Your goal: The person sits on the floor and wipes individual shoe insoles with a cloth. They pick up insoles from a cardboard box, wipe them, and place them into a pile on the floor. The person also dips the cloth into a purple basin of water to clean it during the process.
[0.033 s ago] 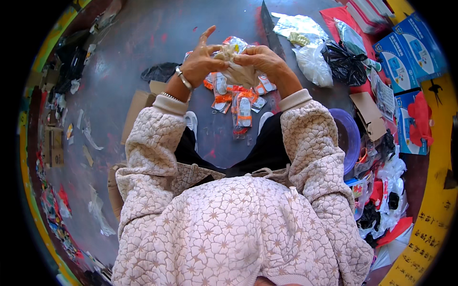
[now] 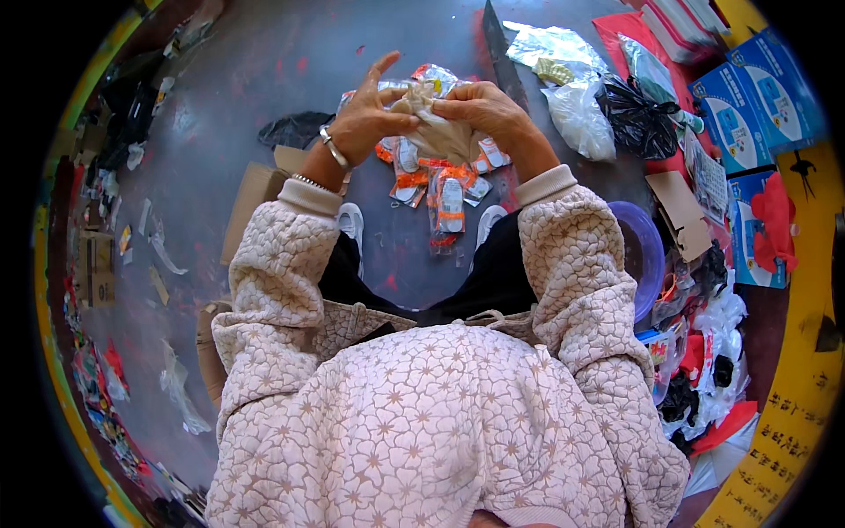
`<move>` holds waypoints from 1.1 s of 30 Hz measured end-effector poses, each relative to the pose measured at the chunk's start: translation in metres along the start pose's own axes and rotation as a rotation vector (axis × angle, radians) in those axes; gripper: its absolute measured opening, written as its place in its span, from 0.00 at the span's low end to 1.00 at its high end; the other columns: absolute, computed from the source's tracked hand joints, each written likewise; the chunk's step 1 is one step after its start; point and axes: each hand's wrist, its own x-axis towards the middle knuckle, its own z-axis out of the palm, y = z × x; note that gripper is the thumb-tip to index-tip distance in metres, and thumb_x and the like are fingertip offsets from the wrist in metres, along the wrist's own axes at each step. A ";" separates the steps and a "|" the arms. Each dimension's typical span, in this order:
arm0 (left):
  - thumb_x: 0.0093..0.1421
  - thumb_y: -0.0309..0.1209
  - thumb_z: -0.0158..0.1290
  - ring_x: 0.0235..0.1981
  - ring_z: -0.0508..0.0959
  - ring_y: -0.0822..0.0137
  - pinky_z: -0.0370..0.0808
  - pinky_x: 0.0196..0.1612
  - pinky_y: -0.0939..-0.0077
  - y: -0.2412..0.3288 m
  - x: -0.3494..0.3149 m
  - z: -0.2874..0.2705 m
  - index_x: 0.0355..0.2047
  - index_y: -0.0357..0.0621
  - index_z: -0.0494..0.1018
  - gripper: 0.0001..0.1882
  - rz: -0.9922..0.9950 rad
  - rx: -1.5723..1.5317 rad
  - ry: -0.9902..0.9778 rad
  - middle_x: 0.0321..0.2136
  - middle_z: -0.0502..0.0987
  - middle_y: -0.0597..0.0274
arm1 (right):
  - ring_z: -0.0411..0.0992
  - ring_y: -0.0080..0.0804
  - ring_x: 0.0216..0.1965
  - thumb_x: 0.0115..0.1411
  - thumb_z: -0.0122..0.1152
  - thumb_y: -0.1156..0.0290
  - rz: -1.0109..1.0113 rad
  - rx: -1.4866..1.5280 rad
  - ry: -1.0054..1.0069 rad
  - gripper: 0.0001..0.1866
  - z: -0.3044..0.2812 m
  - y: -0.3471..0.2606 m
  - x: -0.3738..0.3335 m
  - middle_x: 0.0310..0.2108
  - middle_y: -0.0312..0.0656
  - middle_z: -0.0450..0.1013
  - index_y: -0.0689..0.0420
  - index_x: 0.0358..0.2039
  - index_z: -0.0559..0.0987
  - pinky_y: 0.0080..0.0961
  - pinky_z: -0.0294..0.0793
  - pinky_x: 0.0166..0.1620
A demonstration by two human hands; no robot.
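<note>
A crumpled, thin beige piece, fabric or film I cannot tell, hangs between my two hands above the floor. My right hand pinches its right side between thumb and fingers. At its upper left, my left hand has the thumb and some fingers against it, one finger pointing up and away. Below lie several clear packets with orange and white parts, partly hidden by the hands and the beige piece.
Cardboard lies left of my legs, near a dark plastic bag. To the right are a white plastic bag, a black bag, a purple-blue round tub and blue boxes. Litter lines the left edge.
My left hand has shifted very slightly left and opened a little at the thumb. The beige piece looks slightly more stretched; my right hand is nearly still.
</note>
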 end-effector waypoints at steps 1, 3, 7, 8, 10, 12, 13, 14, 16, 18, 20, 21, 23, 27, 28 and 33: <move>0.48 0.19 0.56 0.41 0.74 0.67 0.72 0.44 0.77 -0.009 -0.005 -0.011 0.58 0.40 0.49 0.39 -0.043 -0.042 -0.004 0.38 0.72 0.55 | 0.68 0.21 0.26 0.52 0.60 0.62 0.002 -0.076 0.035 0.15 0.007 -0.003 0.005 0.24 0.36 0.72 0.63 0.31 0.78 0.19 0.66 0.31; 0.52 0.24 0.54 0.39 0.75 0.70 0.72 0.44 0.79 -0.026 -0.008 -0.028 0.50 0.35 0.63 0.24 -0.062 -0.080 -0.046 0.36 0.73 0.61 | 0.67 0.18 0.23 0.54 0.56 0.66 -0.103 -0.174 0.104 0.12 0.014 0.009 0.022 0.23 0.35 0.71 0.63 0.30 0.78 0.17 0.66 0.27; 0.54 0.27 0.54 0.37 0.75 0.69 0.74 0.40 0.78 -0.058 -0.020 -0.072 0.44 0.36 0.69 0.17 -0.193 -0.115 0.124 0.35 0.74 0.61 | 0.70 0.23 0.24 0.59 0.52 0.66 0.017 0.236 0.363 0.11 0.006 0.045 0.045 0.24 0.36 0.72 0.61 0.30 0.75 0.21 0.70 0.29; 0.54 0.27 0.54 0.36 0.76 0.68 0.76 0.38 0.75 -0.056 -0.021 -0.068 0.44 0.36 0.69 0.17 -0.196 -0.219 0.171 0.35 0.74 0.59 | 0.71 0.25 0.25 0.60 0.50 0.66 0.078 0.521 0.335 0.11 0.006 0.056 0.047 0.25 0.37 0.72 0.60 0.30 0.74 0.23 0.72 0.31; 0.57 0.29 0.50 0.34 0.76 0.71 0.75 0.40 0.77 -0.063 -0.022 -0.073 0.42 0.40 0.69 0.12 -0.213 -0.241 0.165 0.34 0.73 0.63 | 0.74 0.31 0.27 0.62 0.46 0.67 0.299 0.787 0.301 0.10 0.021 0.047 0.050 0.29 0.41 0.73 0.59 0.33 0.73 0.29 0.75 0.33; 0.57 0.29 0.50 0.34 0.75 0.70 0.75 0.39 0.76 -0.079 -0.027 -0.082 0.41 0.40 0.68 0.11 -0.319 -0.322 0.231 0.34 0.72 0.62 | 0.75 0.35 0.32 0.62 0.45 0.64 0.324 0.985 0.206 0.12 0.042 0.035 0.047 0.31 0.43 0.74 0.60 0.37 0.72 0.33 0.77 0.34; 0.57 0.28 0.50 0.34 0.75 0.70 0.75 0.39 0.76 -0.075 -0.028 -0.079 0.40 0.40 0.68 0.11 -0.343 -0.289 0.278 0.35 0.72 0.62 | 0.74 0.36 0.34 0.62 0.47 0.63 0.359 1.077 0.143 0.13 0.050 0.025 0.042 0.32 0.44 0.73 0.60 0.38 0.71 0.35 0.77 0.37; 0.57 0.28 0.49 0.34 0.75 0.70 0.75 0.39 0.75 -0.071 -0.028 -0.076 0.40 0.39 0.67 0.11 -0.371 -0.252 0.320 0.35 0.72 0.61 | 0.74 0.38 0.36 0.61 0.48 0.62 0.394 1.174 0.085 0.14 0.054 0.019 0.039 0.33 0.46 0.73 0.61 0.38 0.70 0.38 0.77 0.39; 0.55 0.31 0.53 0.37 0.74 0.70 0.74 0.41 0.77 -0.070 -0.030 -0.081 0.43 0.37 0.66 0.17 -0.277 -0.143 0.255 0.37 0.71 0.60 | 0.73 0.41 0.38 0.59 0.50 0.65 0.395 1.258 0.008 0.13 0.052 0.022 0.040 0.35 0.47 0.73 0.61 0.39 0.70 0.41 0.76 0.40; 0.54 0.33 0.55 0.39 0.73 0.71 0.72 0.42 0.78 -0.063 -0.033 -0.084 0.45 0.37 0.65 0.21 -0.198 -0.071 0.184 0.38 0.71 0.59 | 0.73 0.43 0.39 0.57 0.51 0.68 0.372 1.256 -0.007 0.13 0.049 0.019 0.039 0.36 0.49 0.73 0.62 0.40 0.70 0.43 0.75 0.42; 0.49 0.31 0.58 0.41 0.72 0.71 0.71 0.44 0.79 -0.048 -0.036 -0.080 0.44 0.36 0.66 0.23 -0.173 -0.142 0.183 0.39 0.71 0.58 | 0.73 0.44 0.38 0.54 0.52 0.72 0.327 1.161 0.041 0.13 0.040 0.007 0.035 0.37 0.49 0.72 0.63 0.40 0.70 0.44 0.75 0.42; 0.48 0.29 0.57 0.40 0.72 0.70 0.71 0.44 0.80 -0.042 -0.036 -0.079 0.44 0.36 0.67 0.22 -0.130 -0.134 0.158 0.39 0.71 0.58 | 0.73 0.46 0.38 0.50 0.50 0.76 0.334 1.214 0.023 0.15 0.033 0.015 0.037 0.36 0.50 0.72 0.64 0.41 0.69 0.46 0.75 0.42; 0.45 0.21 0.53 0.38 0.73 0.69 0.72 0.43 0.79 -0.038 -0.036 -0.081 0.43 0.36 0.68 0.21 -0.119 -0.131 0.164 0.38 0.72 0.58 | 0.73 0.47 0.37 0.50 0.50 0.76 0.349 1.296 0.049 0.15 0.019 0.029 0.042 0.36 0.51 0.72 0.64 0.40 0.69 0.47 0.74 0.42; 0.50 0.21 0.49 0.36 0.74 0.70 0.71 0.41 0.76 -0.062 -0.038 -0.102 0.45 0.39 0.68 0.19 -0.278 -0.107 0.545 0.39 0.72 0.58 | 0.73 0.46 0.36 0.53 0.51 0.73 0.160 1.334 0.079 0.15 0.006 0.016 0.038 0.36 0.51 0.72 0.64 0.41 0.69 0.45 0.74 0.41; 0.52 0.25 0.48 0.37 0.73 0.70 0.71 0.42 0.76 -0.062 -0.036 -0.100 0.45 0.40 0.68 0.18 -0.280 -0.177 0.520 0.39 0.72 0.57 | 0.74 0.46 0.36 0.54 0.51 0.72 0.095 1.307 0.087 0.15 0.005 0.010 0.035 0.36 0.51 0.72 0.64 0.42 0.69 0.45 0.75 0.41; 0.62 0.47 0.38 0.45 0.71 0.64 0.67 0.50 0.69 -0.076 -0.018 -0.057 0.51 0.39 0.63 0.26 -0.389 -0.635 0.304 0.43 0.71 0.54 | 0.73 0.31 0.32 0.57 0.51 0.71 0.174 1.029 -0.052 0.13 0.066 0.019 0.047 0.33 0.40 0.69 0.57 0.43 0.67 0.33 0.76 0.33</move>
